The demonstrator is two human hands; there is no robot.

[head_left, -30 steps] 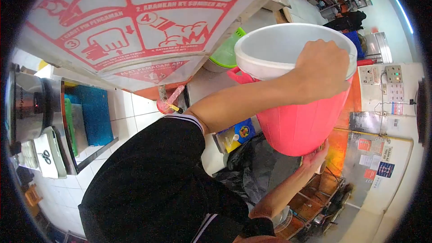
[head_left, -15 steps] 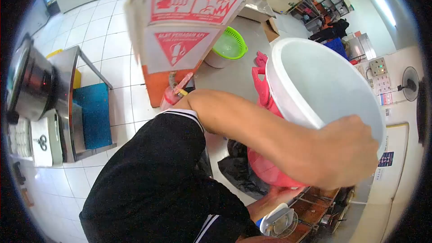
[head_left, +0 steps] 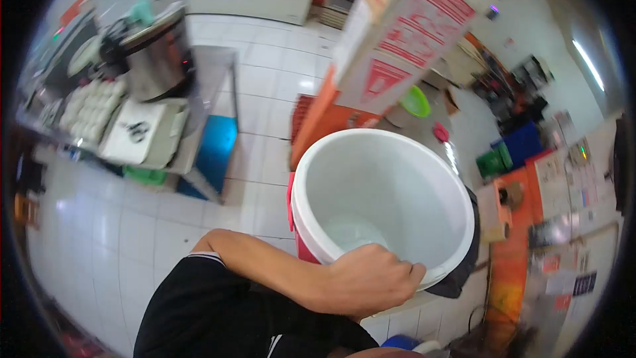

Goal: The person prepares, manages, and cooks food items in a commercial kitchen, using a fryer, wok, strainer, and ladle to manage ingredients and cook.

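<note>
My left hand [head_left: 377, 280] is closed over the near rim of a large white bucket [head_left: 315, 209], its arm crossing in from the lower left in a black sleeve. The bucket is tilted with its mouth toward me, and its inside looks bare. A strip of red plastic [head_left: 306, 252] shows along the bucket's left outer side. Dark plastic [head_left: 457, 280] shows behind its lower right side. My right hand is not in view; only a bit of skin shows at the bottom edge.
A metal table [head_left: 212, 83] at the left holds a large steel pot [head_left: 159, 59], a white tray [head_left: 132, 134] with scissors and rows of eggs [head_left: 93, 109]. An orange-based pillar [head_left: 318, 126] stands just beyond the bucket. Farther back are a green basket [head_left: 415, 101] and a white chest freezer [head_left: 265, 6].
My view has swung left, and the bucket has come away from the counter to the floor side, with my left hand still on its rim. The right forearm has mostly left view.
</note>
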